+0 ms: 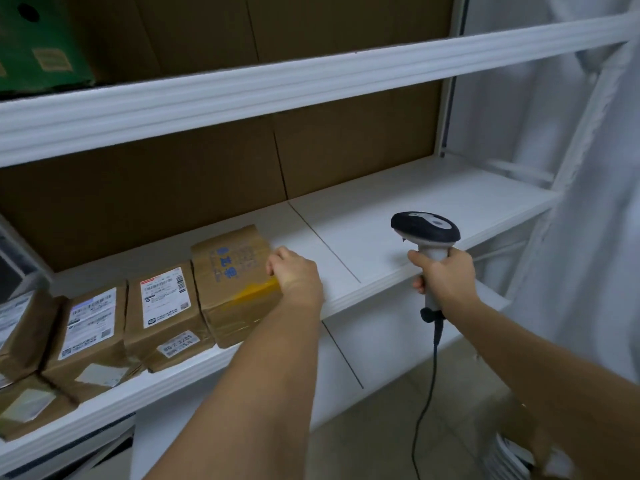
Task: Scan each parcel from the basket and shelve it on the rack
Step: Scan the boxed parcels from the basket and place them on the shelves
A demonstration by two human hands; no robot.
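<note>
The brown parcel (235, 282) with blue writing and yellow tape sits on the white shelf (381, 237) of the rack, near the front edge. It is the last one on the right in a row of parcels, touching the labelled parcel (166, 306) next to it. Your left hand (294, 271) is on its right side, fingers curled over the top edge, holding it. Your right hand (446, 275) is wrapped tight around the handle of the scanner (426, 233), held over the front edge of the shelf. The scanner's black cord (427, 393) hangs down. A green box (38, 43) sits on the shelf above, at the left end.
</note>
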